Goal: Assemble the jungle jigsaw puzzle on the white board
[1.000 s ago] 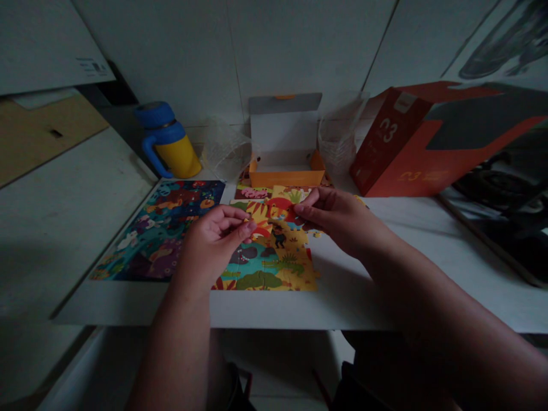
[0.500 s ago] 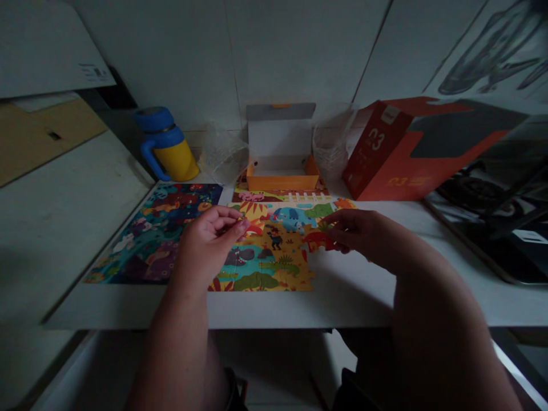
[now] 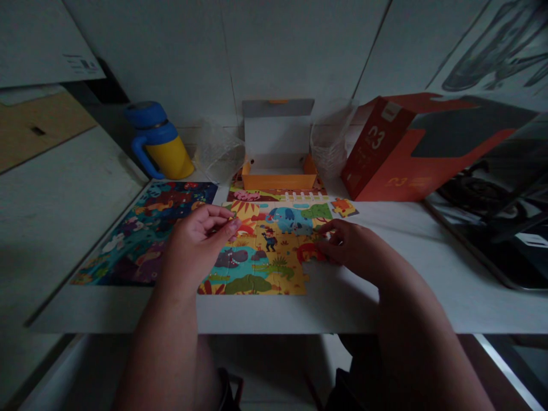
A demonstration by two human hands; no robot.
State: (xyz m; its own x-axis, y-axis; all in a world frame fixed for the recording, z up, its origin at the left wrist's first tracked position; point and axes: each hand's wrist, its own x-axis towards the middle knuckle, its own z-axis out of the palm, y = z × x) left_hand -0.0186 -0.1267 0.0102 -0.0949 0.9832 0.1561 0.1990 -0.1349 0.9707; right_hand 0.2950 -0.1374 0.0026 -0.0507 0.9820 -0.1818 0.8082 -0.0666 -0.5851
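Both hands work over the yellow jungle puzzle (image 3: 265, 251), the landmark on the white table (image 3: 385, 297). Curled at its left edge, the left hand (image 3: 192, 242) pinches a small piece (image 3: 232, 218) between thumb and fingertips. At its right edge, the right hand (image 3: 355, 251) lies low, fingers half closed, fingertips pressing a red piece (image 3: 309, 252) against the puzzle.
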